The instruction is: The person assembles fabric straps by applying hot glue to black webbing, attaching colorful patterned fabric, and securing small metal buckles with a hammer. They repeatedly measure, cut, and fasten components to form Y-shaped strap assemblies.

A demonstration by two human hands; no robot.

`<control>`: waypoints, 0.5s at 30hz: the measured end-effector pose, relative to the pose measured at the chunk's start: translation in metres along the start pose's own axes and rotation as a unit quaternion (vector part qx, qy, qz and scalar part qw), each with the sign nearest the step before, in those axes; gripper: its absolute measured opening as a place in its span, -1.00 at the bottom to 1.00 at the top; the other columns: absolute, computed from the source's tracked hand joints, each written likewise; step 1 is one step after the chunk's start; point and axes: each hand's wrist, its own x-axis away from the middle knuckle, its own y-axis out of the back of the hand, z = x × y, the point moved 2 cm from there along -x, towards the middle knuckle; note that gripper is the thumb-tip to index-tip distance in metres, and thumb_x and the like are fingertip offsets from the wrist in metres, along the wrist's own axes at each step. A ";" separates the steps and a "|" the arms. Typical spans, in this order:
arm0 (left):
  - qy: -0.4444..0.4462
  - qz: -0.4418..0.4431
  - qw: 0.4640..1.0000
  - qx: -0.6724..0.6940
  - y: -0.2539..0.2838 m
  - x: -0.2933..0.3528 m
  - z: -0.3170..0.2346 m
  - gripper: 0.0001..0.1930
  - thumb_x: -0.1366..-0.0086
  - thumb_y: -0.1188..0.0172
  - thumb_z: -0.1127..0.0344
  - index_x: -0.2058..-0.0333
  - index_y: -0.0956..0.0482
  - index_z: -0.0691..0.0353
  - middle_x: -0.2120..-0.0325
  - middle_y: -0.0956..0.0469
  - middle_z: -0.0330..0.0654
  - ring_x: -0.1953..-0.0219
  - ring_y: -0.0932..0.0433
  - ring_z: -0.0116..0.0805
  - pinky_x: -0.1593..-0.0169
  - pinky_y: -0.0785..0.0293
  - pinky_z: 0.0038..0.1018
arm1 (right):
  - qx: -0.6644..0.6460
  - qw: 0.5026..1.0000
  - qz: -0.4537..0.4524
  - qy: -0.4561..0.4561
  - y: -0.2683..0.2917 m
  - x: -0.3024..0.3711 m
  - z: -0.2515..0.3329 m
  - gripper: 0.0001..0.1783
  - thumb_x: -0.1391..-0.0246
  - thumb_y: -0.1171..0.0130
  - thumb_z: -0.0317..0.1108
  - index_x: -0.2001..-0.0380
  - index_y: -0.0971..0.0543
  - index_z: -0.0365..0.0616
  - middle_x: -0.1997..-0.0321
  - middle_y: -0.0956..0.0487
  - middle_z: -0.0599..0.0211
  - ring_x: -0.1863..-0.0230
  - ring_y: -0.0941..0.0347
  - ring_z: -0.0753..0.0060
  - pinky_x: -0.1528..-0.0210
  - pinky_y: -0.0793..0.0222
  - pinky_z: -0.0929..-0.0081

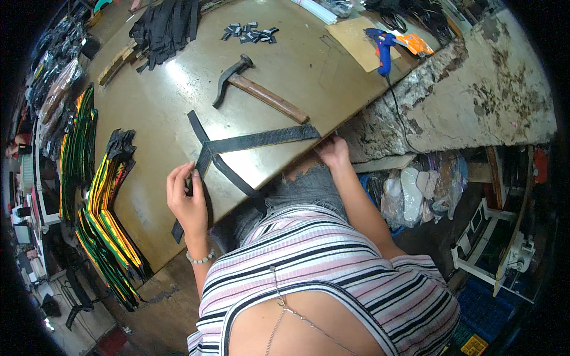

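Note:
A black webbing strap assembly lies on the brown table, its wide band stretching right to the table's edge and narrower straps branching off at its left end. One narrow strap hangs over the near edge towards my lap. My left hand has its fingers closed around another black strap leg, which comes out below by the wrist. My right hand is at the near table edge, close to the wide band's right end; its fingers are partly hidden by the edge. Beyond the band lies a hammer with a wooden handle.
Stacks of black strips with yellow, green and orange edges lie at left. Small black pieces and black straps are at the far side. A blue glue gun rests far right, its cord trailing over the edge.

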 end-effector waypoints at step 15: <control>-0.042 -0.027 0.999 -0.011 -0.004 0.003 0.005 -0.83 -0.28 -0.21 0.52 0.17 -0.66 0.24 0.19 -0.57 -0.18 0.29 -0.54 -0.43 0.35 -0.38 -0.57 | 0.263 0.851 -0.192 0.412 0.014 0.173 0.059 -0.63 -0.39 0.06 -0.15 -0.09 -0.27 -0.15 0.00 -0.44 0.32 0.00 -0.36 0.41 -0.02 -0.33 0.36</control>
